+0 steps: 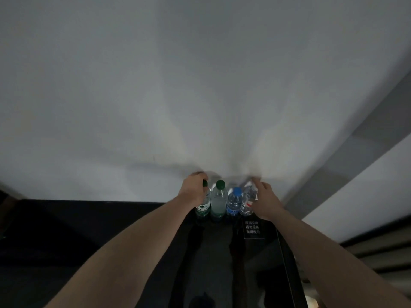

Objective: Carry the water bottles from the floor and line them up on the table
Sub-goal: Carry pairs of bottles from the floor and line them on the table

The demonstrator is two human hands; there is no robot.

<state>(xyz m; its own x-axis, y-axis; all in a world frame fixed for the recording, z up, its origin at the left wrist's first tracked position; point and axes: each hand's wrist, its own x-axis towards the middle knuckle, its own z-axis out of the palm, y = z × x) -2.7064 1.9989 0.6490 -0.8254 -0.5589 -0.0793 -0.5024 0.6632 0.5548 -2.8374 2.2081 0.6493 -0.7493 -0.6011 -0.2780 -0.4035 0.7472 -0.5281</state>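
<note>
- The left hand [194, 189] hides most of the green-labelled bottle [203, 208].
- The right hand [265, 202] covers the clear bottle's [246, 205] cap and right side.
- The sign [252, 227] text is too small to read.

A dim indoor room, its kind hard to tell: it could be an office or a public space rather than a home. A plain pale wall [200, 85] fills most of the view, crossed at the right by a grey band [355, 156]. Against the wall stands a glossy black tabletop [222, 252] bearing a small printed notice [252, 227] in Chinese characters. At the far right, dark horizontal slats [382, 247] show.
</note>
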